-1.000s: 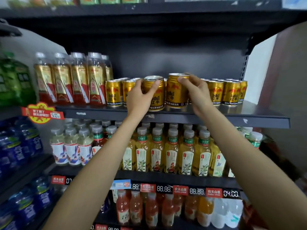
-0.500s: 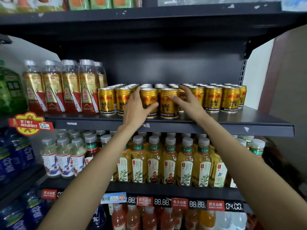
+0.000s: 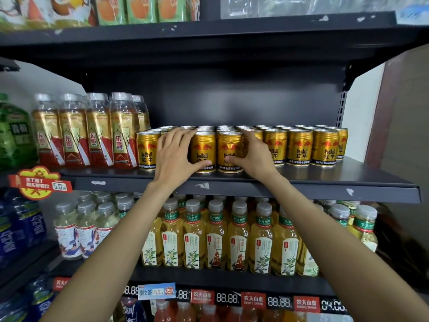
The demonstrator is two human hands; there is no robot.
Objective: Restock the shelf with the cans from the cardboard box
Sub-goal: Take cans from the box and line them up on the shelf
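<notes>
On the shelf (image 3: pixel 243 185) front edge, two cans stand upright, touching. Your left hand (image 3: pixel 176 156) curls round the left can (image 3: pixel 204 152), your right hand (image 3: pixel 254 156) round the right can (image 3: pixel 229 152); each grip flanks its can's outer side. Release outward, sideways.

I see open room above the gold cans (image 3: pixel 299 147), under the upper shelf (image 3: pixel 209 36). Tall bottles (image 3: pixel 97 131) wall off frame left; a bare shelf (image 3: pixel 371 175) strip lies lower right.

Dark shelf (image 3: pixel 301 185) carries gold cans (image 3: pixel 299 147) beside bottles (image 3: pixel 97 133).
</notes>
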